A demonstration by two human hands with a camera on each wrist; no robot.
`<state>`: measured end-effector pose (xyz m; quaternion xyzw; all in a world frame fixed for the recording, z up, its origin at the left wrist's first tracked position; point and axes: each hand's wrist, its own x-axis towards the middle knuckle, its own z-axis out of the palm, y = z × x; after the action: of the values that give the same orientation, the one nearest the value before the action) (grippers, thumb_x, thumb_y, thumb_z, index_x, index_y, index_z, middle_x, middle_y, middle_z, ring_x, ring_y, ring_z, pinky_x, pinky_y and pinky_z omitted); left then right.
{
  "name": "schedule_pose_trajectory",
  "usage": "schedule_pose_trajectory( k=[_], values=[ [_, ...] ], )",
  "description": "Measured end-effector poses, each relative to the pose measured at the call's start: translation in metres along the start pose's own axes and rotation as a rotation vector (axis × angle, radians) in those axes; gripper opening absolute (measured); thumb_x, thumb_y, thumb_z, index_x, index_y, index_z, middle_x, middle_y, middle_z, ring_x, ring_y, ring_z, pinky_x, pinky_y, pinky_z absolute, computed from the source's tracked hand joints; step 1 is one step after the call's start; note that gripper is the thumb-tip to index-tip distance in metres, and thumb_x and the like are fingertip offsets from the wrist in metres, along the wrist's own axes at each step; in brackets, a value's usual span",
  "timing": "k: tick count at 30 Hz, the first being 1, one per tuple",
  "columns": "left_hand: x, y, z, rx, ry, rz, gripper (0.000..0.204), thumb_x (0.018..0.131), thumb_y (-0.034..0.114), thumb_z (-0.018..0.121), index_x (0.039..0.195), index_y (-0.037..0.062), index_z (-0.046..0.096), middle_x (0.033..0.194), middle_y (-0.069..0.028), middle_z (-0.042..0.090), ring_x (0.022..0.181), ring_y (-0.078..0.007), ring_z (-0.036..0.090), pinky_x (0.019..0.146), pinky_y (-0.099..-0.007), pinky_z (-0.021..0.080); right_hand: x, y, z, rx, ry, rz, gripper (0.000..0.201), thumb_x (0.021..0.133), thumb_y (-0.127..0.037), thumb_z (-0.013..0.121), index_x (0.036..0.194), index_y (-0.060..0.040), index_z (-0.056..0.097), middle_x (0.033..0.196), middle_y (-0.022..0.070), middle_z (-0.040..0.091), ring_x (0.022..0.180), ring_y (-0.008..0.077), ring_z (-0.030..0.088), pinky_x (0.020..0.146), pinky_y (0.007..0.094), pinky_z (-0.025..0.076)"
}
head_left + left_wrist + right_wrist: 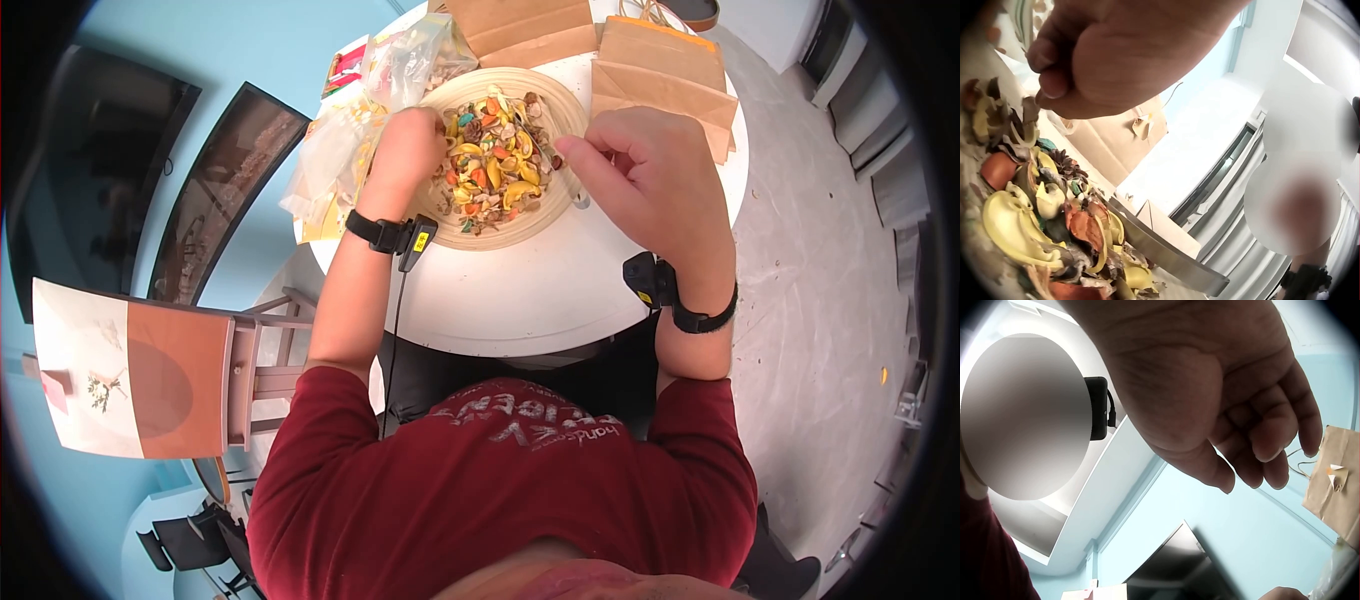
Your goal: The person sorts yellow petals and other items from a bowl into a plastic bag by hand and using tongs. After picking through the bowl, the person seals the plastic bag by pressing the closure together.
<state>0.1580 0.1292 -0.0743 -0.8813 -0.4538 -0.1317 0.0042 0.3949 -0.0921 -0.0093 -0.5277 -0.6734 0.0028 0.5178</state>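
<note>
A round pale wooden plate [455, 237] holds a heap of potpourri [490, 165]: yellow curled slices, orange pieces, brown cones and dried petals. At the plate's left edge is my left hand [408, 150], its fingers curled down toward the heap. In the left wrist view a grey-brown dried piece [1030, 114] stands right at the left fingertips; I cannot tell whether they pinch it. My right hand [650, 175] hovers over the plate's right side, fingers loosely curled with nothing in them, as the right wrist view shows. A curved metal strip [1175, 259] lies beside the heap.
Brown paper bags [660, 85] stand behind the plate on the round white table [470, 310]. Clear plastic bags [425, 60] crowd the left side of the table. To the left is a chair-like stand with a white and brown panel [175, 380].
</note>
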Motion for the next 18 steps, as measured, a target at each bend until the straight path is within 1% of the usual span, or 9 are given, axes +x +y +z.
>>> schedule_pose_trajectory(
  k=[5, 8, 11, 14, 17, 18],
  values=[
    [-0.007, 0.002, -0.013, -0.008, 0.018, -0.018, 0.027, 0.081, 0.006, 0.066, 0.104, 0.0002, 0.078, 0.097, -0.0235, 0.076, 0.088, -0.0382, 0.075, 0.084, -0.0443, 0.059, 0.001, -0.001, 0.000, 0.004, -0.013, 0.018, 0.036, 0.091, -0.020, 0.075, 0.064, -0.0012, 0.060, 0.055, 0.0138, 0.052, 0.053, 0.0323, 0.053, 0.053, 0.0426, 0.041],
    [-0.013, 0.008, -0.018, -0.049, 0.036, 0.002, 0.024, 0.083, 0.005, 0.065, 0.104, 0.0001, 0.076, 0.097, -0.0259, 0.074, 0.096, -0.0428, 0.071, 0.086, -0.0495, 0.057, 0.001, -0.001, 0.001, 0.003, -0.018, 0.024, 0.036, 0.091, -0.020, 0.075, 0.063, -0.0011, 0.059, 0.055, 0.0141, 0.052, 0.053, 0.0325, 0.053, 0.053, 0.0428, 0.041],
    [-0.012, 0.007, -0.012, 0.084, -0.050, 0.025, 0.041, 0.084, 0.001, 0.058, 0.123, 0.0031, 0.073, 0.095, -0.0235, 0.075, 0.081, -0.0370, 0.075, 0.078, -0.0452, 0.059, 0.001, -0.002, 0.003, 0.001, -0.020, 0.014, 0.037, 0.091, -0.020, 0.075, 0.063, -0.0012, 0.059, 0.056, 0.0145, 0.052, 0.054, 0.0327, 0.053, 0.053, 0.0430, 0.041],
    [-0.004, 0.014, -0.015, 0.100, -0.318, -0.067, 0.043, 0.085, 0.000, 0.054, 0.124, 0.0032, 0.072, 0.092, -0.0248, 0.074, 0.079, -0.0387, 0.074, 0.076, -0.0471, 0.057, 0.001, -0.003, 0.003, 0.004, -0.023, 0.012, 0.037, 0.090, -0.020, 0.075, 0.063, -0.0013, 0.058, 0.056, 0.0147, 0.052, 0.055, 0.0328, 0.054, 0.054, 0.0431, 0.041],
    [0.000, 0.014, -0.012, 0.107, -0.359, -0.057, 0.035, 0.085, 0.002, 0.055, 0.116, 0.0023, 0.073, 0.090, -0.0251, 0.074, 0.078, -0.0404, 0.073, 0.075, -0.0483, 0.057, 0.000, -0.001, 0.003, 0.005, -0.020, 0.013, 0.036, 0.090, -0.019, 0.075, 0.063, -0.0014, 0.059, 0.056, 0.0146, 0.052, 0.055, 0.0327, 0.054, 0.054, 0.0431, 0.041],
    [0.001, 0.013, -0.010, 0.106, -0.346, -0.065, 0.033, 0.086, 0.002, 0.055, 0.113, 0.0018, 0.074, 0.090, -0.0254, 0.074, 0.080, -0.0410, 0.073, 0.076, -0.0487, 0.057, 0.000, 0.000, 0.003, 0.006, -0.018, 0.013, 0.036, 0.090, -0.019, 0.075, 0.064, -0.0015, 0.059, 0.056, 0.0145, 0.052, 0.054, 0.0326, 0.054, 0.054, 0.0430, 0.041]
  ],
)
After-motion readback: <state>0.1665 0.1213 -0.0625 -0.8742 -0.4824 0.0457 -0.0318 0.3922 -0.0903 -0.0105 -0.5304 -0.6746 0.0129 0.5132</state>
